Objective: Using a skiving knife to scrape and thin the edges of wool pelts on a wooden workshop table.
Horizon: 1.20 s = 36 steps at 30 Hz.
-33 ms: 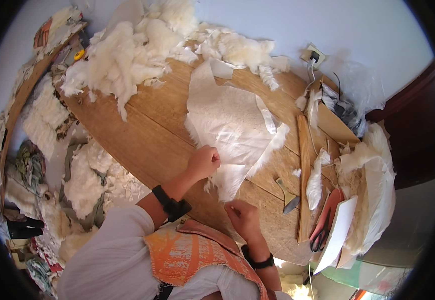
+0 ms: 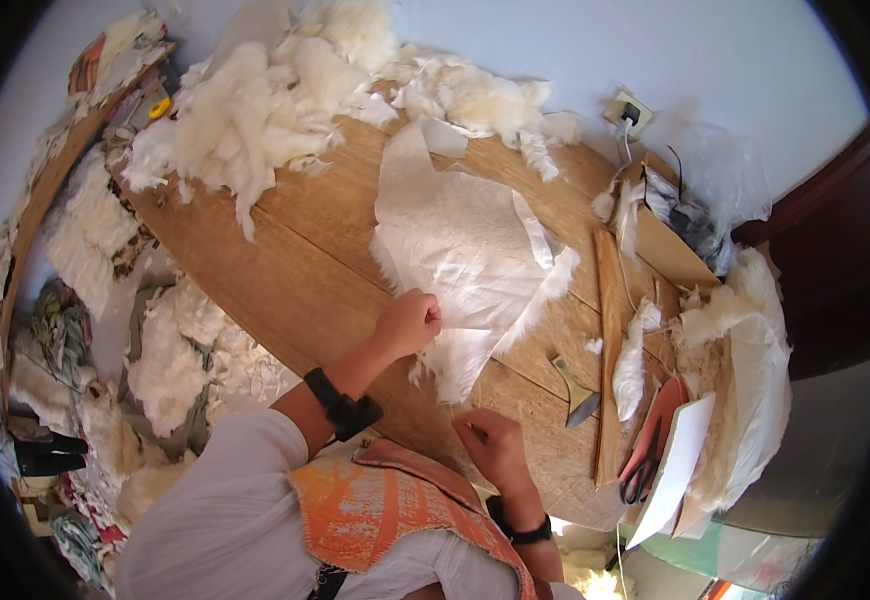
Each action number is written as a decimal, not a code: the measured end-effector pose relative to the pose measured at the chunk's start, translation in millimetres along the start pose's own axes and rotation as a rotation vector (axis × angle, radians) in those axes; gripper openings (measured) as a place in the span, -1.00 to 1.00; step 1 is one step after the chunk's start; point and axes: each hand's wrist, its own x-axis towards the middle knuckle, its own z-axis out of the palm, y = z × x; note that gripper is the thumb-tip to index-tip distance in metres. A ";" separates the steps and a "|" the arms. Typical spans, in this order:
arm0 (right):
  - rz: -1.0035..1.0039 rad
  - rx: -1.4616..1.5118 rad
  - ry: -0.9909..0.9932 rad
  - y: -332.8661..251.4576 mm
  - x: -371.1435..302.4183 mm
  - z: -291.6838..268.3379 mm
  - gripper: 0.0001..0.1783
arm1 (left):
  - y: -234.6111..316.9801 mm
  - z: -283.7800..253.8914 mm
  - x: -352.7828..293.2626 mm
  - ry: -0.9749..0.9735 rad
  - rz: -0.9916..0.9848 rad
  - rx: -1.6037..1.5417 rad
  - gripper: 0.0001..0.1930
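A white fur pelt (image 2: pixel 465 255) lies skin side up across the wooden board, with fluffy hair showing along its edges. My left hand (image 2: pixel 410 322) is closed at the pelt's near left edge and seems to grip it there. Just below the pelt's narrow near tip, my right hand (image 2: pixel 490 440) is pinched, thumb against fingers. A small gap parts it from the tip. What the right fingers hold, if anything, is too small to make out.
A scraper with a broad blade (image 2: pixel 581 405) lies right of the pelt, beside a long wooden strip (image 2: pixel 608 360). Dark-handled scissors (image 2: pixel 643 475) rest near a white card (image 2: pixel 677 465). Fleece heaps (image 2: pixel 245 110) line the board's (image 2: pixel 295 250) far edge; a socket (image 2: pixel 629 112) is on the wall.
My right hand has shifted slightly toward me, away from the pelt's near tip. The left hand and the pelt look the same.
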 end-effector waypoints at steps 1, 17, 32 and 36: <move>0.017 0.035 -0.034 -3.6 -11.0 -10.9 -0.94 | 0.1 -2.0 3.0 -0.024 0.039 0.011 -0.91; -0.021 0.586 -0.068 -12.6 -65.6 -71.0 -0.90 | -6.7 -3.0 7.9 -0.153 0.056 -0.073 -0.94; 0.225 0.983 0.212 39.2 -57.7 -69.9 -0.89 | -12.0 8.0 15.3 -0.298 0.368 -0.016 -0.74; 0.567 0.797 0.133 55.6 -62.8 -74.3 -0.92 | -11.3 7.1 19.5 -0.344 0.314 0.006 -0.76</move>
